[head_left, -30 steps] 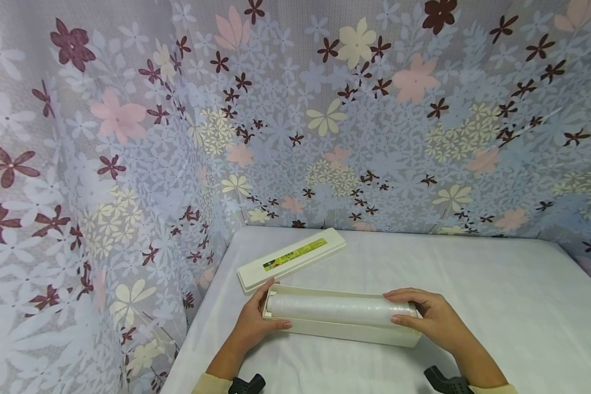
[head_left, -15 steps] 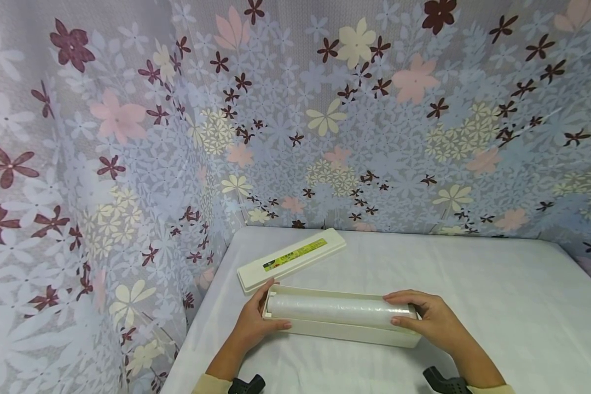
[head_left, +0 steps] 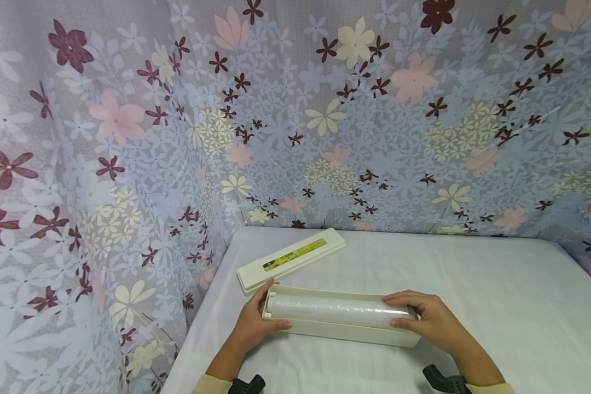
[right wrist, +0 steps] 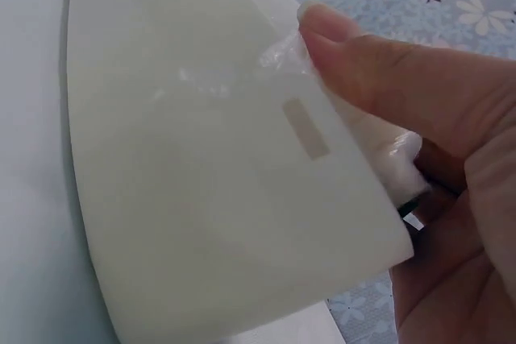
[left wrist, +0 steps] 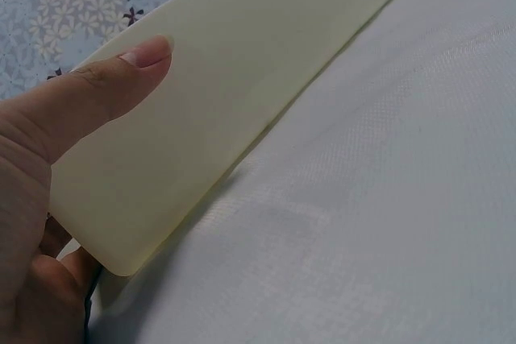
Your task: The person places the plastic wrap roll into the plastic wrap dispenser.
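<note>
A long cream-white box [head_left: 340, 332] lies lengthwise near the front of the table, with its top uncovered. Inside it is a roll of cling film [head_left: 335, 309], shiny and translucent. The left hand [head_left: 253, 322] grips the box's left end, its thumb flat on the front wall [left wrist: 201, 94] in the left wrist view. At the other end, the right hand [head_left: 435, 316] grips the roll's right end, thumb at the near rim and fingers beyond. In the right wrist view, loose film [right wrist: 286, 54] gathers by that thumb [right wrist: 330, 30]. The fingers behind the roll are partly hidden.
Behind the box, a cream-white lid [head_left: 291, 261] with a yellow-green label lies slantwise. A white cloth [head_left: 497, 295] covers the table. Floral curtains [head_left: 374, 137] hang along the back and left sides. Both wrists carry black camera mounts [head_left: 445, 380].
The bright sheen along the cling film roll has changed. The right hand has shifted very slightly to the left. The left hand, box and lid stay where they were.
</note>
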`<move>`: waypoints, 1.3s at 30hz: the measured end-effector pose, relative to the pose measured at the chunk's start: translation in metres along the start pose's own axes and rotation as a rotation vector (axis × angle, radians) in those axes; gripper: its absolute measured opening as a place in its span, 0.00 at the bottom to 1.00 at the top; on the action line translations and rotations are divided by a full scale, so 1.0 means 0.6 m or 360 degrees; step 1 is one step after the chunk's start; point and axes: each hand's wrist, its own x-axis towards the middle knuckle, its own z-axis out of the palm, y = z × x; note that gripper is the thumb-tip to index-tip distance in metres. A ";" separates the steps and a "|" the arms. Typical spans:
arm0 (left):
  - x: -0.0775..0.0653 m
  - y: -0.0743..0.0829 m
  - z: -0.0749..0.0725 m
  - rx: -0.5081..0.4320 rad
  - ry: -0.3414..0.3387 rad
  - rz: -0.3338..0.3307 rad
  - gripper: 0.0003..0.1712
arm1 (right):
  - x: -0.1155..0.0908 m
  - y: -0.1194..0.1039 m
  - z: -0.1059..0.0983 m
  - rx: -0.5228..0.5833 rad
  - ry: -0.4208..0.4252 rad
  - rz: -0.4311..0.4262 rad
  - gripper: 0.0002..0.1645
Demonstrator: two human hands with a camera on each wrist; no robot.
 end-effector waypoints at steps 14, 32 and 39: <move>-0.001 0.000 -0.003 0.0030 0.0018 -0.0026 0.69 | 0.004 -0.002 0.001 -0.0167 -0.0093 0.0010 0.25; 0.003 0.001 -0.002 0.0029 0.0032 -0.0025 0.68 | 0.010 -0.014 -0.002 -0.0493 -0.0144 -0.0052 0.27; 0.001 0.001 -0.003 0.0021 0.0016 -0.0019 0.68 | -0.016 -0.015 0.005 -0.0461 0.0315 -0.0167 0.40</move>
